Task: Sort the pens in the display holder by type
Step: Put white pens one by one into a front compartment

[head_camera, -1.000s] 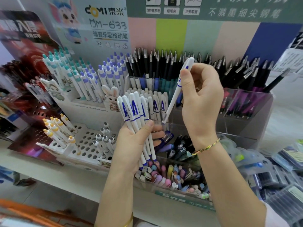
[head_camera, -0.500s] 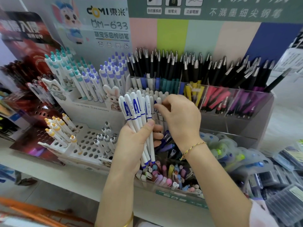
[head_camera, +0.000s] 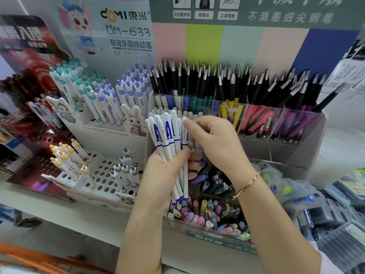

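Observation:
My left hand (head_camera: 165, 176) grips a fanned bundle of white pens with blue lettering (head_camera: 167, 139), held upright in front of the clear display holder (head_camera: 292, 153). My right hand (head_camera: 215, 143) is right beside the bundle, and its curled fingers pinch the top of one white pen (head_camera: 185, 123) at the bundle's right side. More white pens (head_camera: 189, 113) stand in the holder just behind. Black-capped pens with coloured barrels (head_camera: 233, 86) fill the holder's back row.
A front bin of mixed pastel pens (head_camera: 209, 212) sits below my hands. White racks to the left hold teal and purple pens (head_camera: 98, 91), yellow-tipped pens (head_camera: 65, 155) and grey-tipped pens (head_camera: 124, 171). Packaged items (head_camera: 339, 204) lie at the right.
My right hand held one white pen up high, then came down to the holder, and now pinches a pen top at the bundle's right side. The left hand has hardly moved.

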Demonstrator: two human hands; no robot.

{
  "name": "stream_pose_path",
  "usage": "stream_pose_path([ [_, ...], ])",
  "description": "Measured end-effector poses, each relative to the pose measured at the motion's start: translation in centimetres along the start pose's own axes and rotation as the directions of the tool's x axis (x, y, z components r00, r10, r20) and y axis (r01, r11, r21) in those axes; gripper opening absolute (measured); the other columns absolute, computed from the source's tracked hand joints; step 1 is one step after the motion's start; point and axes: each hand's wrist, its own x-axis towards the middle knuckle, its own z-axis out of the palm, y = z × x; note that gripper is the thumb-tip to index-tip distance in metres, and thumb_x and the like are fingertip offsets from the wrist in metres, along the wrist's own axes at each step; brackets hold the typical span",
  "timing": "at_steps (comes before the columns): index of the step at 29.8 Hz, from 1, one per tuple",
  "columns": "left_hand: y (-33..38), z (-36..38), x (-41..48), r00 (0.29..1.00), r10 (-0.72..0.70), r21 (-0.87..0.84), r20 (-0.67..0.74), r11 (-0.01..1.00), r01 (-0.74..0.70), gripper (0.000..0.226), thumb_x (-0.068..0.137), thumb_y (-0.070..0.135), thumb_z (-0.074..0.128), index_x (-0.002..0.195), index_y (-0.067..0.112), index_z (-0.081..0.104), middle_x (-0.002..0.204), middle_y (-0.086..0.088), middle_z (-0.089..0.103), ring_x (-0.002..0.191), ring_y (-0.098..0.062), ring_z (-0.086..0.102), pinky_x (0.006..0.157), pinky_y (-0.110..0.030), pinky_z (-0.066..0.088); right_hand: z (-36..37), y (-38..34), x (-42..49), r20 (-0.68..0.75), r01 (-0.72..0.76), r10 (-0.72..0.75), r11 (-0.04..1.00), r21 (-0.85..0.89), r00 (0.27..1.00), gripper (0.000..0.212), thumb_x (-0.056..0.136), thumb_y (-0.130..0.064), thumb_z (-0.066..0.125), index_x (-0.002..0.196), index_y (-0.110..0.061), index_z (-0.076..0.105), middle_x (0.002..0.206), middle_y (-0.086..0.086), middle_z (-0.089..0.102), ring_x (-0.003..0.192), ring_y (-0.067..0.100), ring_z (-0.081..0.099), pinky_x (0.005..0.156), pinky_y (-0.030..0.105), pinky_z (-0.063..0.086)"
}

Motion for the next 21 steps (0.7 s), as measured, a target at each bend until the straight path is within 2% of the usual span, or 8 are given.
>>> stream_pose_path([
  [2,-0.1,0.0,0.1,1.000,0.004,0.016,0.007,1.000,-0.005,0.016,0.092,0.007,0.052,0.104,0.003,0.061,0.074,-0.010,0.072,0.065,-0.019,0.069,0.052,-0.026,0.055,-0.2,-0.1,-0.1,0.098,-0.027,0.024,0.999,0.029,0.995,0.014,0.091,-0.030,0.058,0.084,-0.020,0.066,0.073,-0.009,0.062,0.066,-0.003,0.056,0.062,0.014,0.048],
  [3,-0.2,0.0,0.2,1.000,0.001,0.015,0.009,1.000,-0.001,0.016,0.092,0.008,0.052,0.104,0.004,0.063,0.079,-0.013,0.072,0.069,-0.022,0.071,0.054,-0.029,0.056,-0.2,-0.1,0.0,0.086,-0.027,0.024,0.999,0.041,0.996,0.013,0.091,-0.029,0.059,0.087,-0.019,0.066,0.077,-0.008,0.063,0.068,-0.001,0.057,0.064,0.015,0.049],
  [6,-0.3,-0.1,0.3,1.000,-0.022,-0.018,-0.006,1.000,0.022,0.012,0.093,0.008,0.051,0.096,0.003,0.062,0.081,-0.014,0.073,0.075,-0.025,0.072,0.055,-0.030,0.057,-0.7,-0.2,0.4,-0.183,0.018,0.015,0.984,0.175,0.983,0.009,0.090,-0.025,0.060,0.084,-0.020,0.063,0.076,-0.007,0.061,0.067,0.003,0.057,0.063,0.021,0.049],
  [9,-0.5,-0.4,0.4,0.999,0.002,0.018,-0.041,1.000,-0.001,0.009,0.094,0.007,0.051,0.094,0.003,0.059,0.078,-0.008,0.073,0.073,-0.020,0.072,0.054,-0.026,0.056,-1.6,-0.6,0.9,-0.463,0.169,-0.055,0.963,0.209,0.884,0.013,0.090,-0.024,0.062,0.078,-0.024,0.056,0.071,-0.010,0.058,0.065,0.006,0.057,0.063,0.026,0.050],
  [13,-0.9,-0.7,0.5,0.996,0.045,0.138,-0.077,0.990,-0.034,0.007,0.094,0.011,0.053,0.094,0.010,0.060,0.073,-0.002,0.070,0.061,-0.012,0.065,0.055,-0.025,0.054,-1.5,-0.9,1.0,-0.604,0.283,-0.165,0.953,0.105,0.780,0.012,0.090,-0.021,0.062,0.082,-0.018,0.054,0.072,-0.013,0.052,0.064,0.001,0.049,0.062,0.015,0.042],
  [17,-1.0,-0.8,0.6,0.992,0.084,0.171,-0.099,0.983,-0.066,0.006,0.094,0.010,0.055,0.092,0.009,0.060,0.060,0.003,0.059,0.048,-0.007,0.049,0.046,-0.020,0.045,-1.0,-0.6,1.0,-0.629,0.323,-0.268,0.946,-0.028,0.730,0.013,0.091,-0.022,0.061,0.086,-0.012,0.056,0.074,-0.008,0.050,0.067,0.012,0.052,0.063,0.023,0.045],
  [19,-1.0,-0.7,0.7,0.990,0.101,0.172,-0.098,0.982,-0.083,0.006,0.094,0.009,0.054,0.092,0.007,0.060,0.058,0.003,0.057,0.047,-0.008,0.046,0.045,-0.020,0.042,-0.6,-0.2,1.1,-0.587,0.310,-0.312,0.945,-0.107,0.747,0.017,0.090,-0.024,0.062,0.085,-0.008,0.058,0.075,-0.005,0.053,0.068,0.015,0.053,0.063,0.026,0.046],
  [21,-1.0,-0.6,0.7,0.990,0.099,0.159,-0.095,0.984,-0.083,0.006,0.094,0.009,0.055,0.093,0.007,0.060,0.059,0.002,0.057,0.047,-0.009,0.045,0.045,-0.021,0.041,-0.1,0.5,1.2,-0.506,0.255,-0.319,0.947,-0.194,0.801,0.020,0.088,-0.027,0.063,0.084,-0.008,0.060,0.075,-0.002,0.057,0.068,0.015,0.053,0.063,0.029,0.046],
])
